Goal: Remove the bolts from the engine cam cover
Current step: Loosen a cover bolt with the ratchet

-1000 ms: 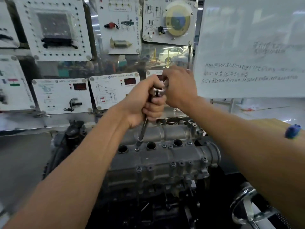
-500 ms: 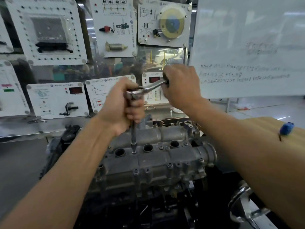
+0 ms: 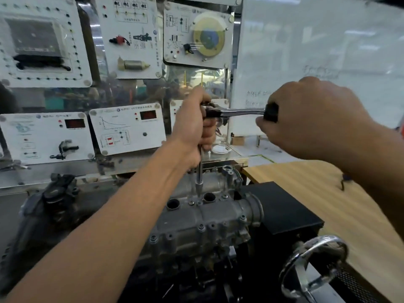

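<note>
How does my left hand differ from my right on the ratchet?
The left hand wraps the ratchet head and the top of the upright extension; the right hand grips the black handle end. The left hand sits above the cam cover, the right hand out to the side. Both clasp one tool.

White instrument boards cover the back wall. The upper left board (image 3: 39, 40) carries a grey box, the next board (image 3: 129, 36) a red-and-black part and a brass cylinder, and a third (image 3: 196, 33) a yellow and blue disc. Two lower boards (image 3: 46, 136) (image 3: 129, 127) have dark red displays. A whiteboard (image 3: 317, 51) with faint handwriting stands at right above a wooden tabletop (image 3: 349, 215). A black box (image 3: 284, 208) sits at its left edge, and a chrome handwheel (image 3: 314, 265) is nearer the camera.
</note>
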Demonstrator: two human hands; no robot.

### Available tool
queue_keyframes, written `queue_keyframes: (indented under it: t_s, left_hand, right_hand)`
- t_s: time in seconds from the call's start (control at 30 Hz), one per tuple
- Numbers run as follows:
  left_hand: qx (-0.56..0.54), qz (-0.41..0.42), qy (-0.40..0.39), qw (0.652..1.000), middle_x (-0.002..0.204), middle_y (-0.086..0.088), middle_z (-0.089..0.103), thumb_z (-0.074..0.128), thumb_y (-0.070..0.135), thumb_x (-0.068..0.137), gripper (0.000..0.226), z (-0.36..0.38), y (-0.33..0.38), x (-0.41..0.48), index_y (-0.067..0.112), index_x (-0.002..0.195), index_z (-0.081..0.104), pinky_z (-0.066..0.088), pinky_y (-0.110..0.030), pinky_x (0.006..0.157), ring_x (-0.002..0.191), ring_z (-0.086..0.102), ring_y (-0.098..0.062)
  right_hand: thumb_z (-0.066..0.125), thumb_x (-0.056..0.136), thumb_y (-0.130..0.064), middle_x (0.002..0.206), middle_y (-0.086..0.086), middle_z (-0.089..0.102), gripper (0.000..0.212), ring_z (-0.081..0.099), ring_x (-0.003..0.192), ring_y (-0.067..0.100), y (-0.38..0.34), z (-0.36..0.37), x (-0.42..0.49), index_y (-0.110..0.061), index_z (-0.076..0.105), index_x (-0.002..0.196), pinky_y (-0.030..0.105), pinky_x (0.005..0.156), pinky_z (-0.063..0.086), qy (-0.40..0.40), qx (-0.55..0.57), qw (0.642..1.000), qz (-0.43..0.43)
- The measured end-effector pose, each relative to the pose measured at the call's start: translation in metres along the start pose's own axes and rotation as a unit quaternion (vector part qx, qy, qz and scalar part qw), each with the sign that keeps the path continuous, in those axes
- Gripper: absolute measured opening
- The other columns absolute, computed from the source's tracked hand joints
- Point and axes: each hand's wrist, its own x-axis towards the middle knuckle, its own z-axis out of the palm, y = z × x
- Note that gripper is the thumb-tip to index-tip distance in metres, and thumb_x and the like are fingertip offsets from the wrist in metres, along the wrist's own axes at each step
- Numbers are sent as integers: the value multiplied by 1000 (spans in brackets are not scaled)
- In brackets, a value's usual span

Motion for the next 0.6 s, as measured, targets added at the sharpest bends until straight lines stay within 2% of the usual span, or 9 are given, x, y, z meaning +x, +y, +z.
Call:
queue_keyframes:
  t_s: [0.13, 0.27, 0.6]
  left_hand:
    - [-33, -22, 3, 999, 45, 7, 22, 43, 34, 87, 52, 41, -22, 12, 24, 37, 34, 12, -22, 42, 41, 11, -13]
    - [-28, -15, 10, 999, 43, 6, 22, 43, 32, 86, 50, 43, -33, 19, 25, 38, 32, 11, -24, 43, 41, 10, -14]
    - [-8, -30, 31, 999, 52, 2, 17, 43, 33, 84, 39, 47, -36, 27, 23, 50, 26, 11, -26, 43, 51, 6, -17]
  right_hand:
    - [56, 91, -35, 68, 1, 39, 25, 35, 52, 16, 23, -8, -15, -20, 50, 72, 23, 47, 22, -43, -23, 998, 33]
    - [59, 87, -23, 65, 2, 44, 29, 39, 51, 17, 23, 1, -21, -19, 45, 62, 23, 46, 24, -57, 3, 997, 45]
    - [59, 85, -20, 63, 0, 40, 33, 34, 49, 15, 20, -1, -21, -19, 39, 59, 23, 46, 19, -56, 24, 996, 63]
